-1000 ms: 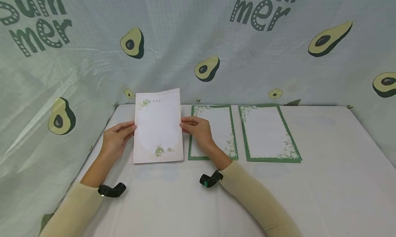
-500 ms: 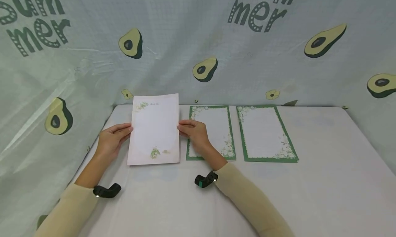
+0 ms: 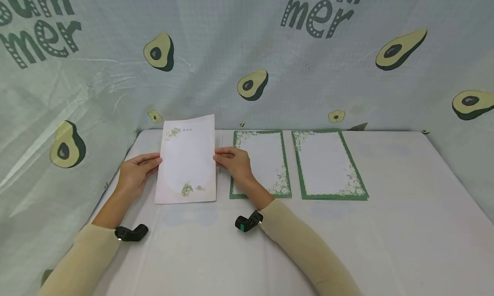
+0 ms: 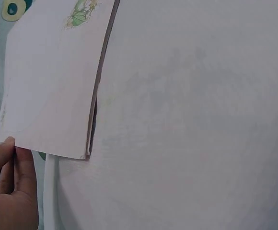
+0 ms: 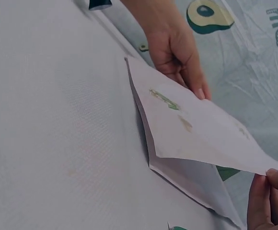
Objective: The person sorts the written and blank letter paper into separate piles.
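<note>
A pale pink-edged sheet of paper (image 3: 187, 158) with small green plant prints is held up at the left of the table. My left hand (image 3: 135, 176) pinches its left edge between thumb and fingers. On the opposite edge, the thumb and fingers of my right hand (image 3: 237, 165) pinch the paper. Seen from the right wrist, this upper sheet is raised at my right hand's side, and another pale sheet (image 5: 191, 177) lies under it on the table. In the left wrist view, the near edges of the two layers come close together.
Two white papers with green floral borders, a middle one (image 3: 266, 158) and a right one (image 3: 328, 165), lie flat side by side. My right forearm crosses the middle one. Behind the white-covered table (image 3: 405, 227) hangs a curtain (image 3: 208, 51) with avocado prints.
Both hands have shifted the sheet slightly left, and it sits a little lower than a second ago. The head view has drifted slightly too. Both grips stay the same.
</note>
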{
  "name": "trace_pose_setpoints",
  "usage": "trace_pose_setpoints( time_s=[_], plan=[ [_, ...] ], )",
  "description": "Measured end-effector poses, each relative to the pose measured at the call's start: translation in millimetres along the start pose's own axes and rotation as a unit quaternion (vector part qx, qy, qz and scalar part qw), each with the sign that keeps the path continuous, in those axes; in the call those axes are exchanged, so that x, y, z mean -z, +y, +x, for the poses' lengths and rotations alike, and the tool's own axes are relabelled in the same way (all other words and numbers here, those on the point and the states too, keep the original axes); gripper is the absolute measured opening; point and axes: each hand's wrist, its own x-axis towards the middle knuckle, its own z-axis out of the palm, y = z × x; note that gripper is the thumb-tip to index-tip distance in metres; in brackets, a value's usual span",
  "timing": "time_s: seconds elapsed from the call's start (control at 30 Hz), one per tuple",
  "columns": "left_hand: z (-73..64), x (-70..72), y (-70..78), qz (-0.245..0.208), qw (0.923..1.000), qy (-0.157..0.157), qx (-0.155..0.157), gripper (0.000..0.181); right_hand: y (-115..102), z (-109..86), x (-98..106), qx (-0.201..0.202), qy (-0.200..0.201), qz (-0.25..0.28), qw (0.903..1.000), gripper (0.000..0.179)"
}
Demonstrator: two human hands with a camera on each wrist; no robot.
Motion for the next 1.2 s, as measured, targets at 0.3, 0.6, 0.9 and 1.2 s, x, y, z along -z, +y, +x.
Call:
trace_pose_setpoints(
  time_s=[0.3, 0.6, 0.9, 1.2],
  plan=[
    [3.1, -0.4, -7.0, 0.064, 0.9978, -0.006, 0.015, 0.020, 7.7, 3.4, -4.4, -0.004, 0.029, -0.068, 0.9973, 0.016],
    [15.4, -1.3, -15.2, 0.175, 0.9845, -0.012, 0.004, 0.043, 9.7, 5.3, -5.6, -0.019, 0.041, -0.080, 0.9957, 0.014],
    [14.6, -6.0, -2.6, 0.267, 0.9634, -0.021, -0.007, 0.036, 8.9, 7.4, -4.9, 0.006, 0.054, -0.145, 0.9879, 0.014],
    [13.1, -6.0, 3.2, 0.340, 0.9399, -0.030, -0.006, 0.034, -2.8, -0.7, -2.3, 0.008, 0.007, -0.255, 0.9668, 0.025]
  ],
)
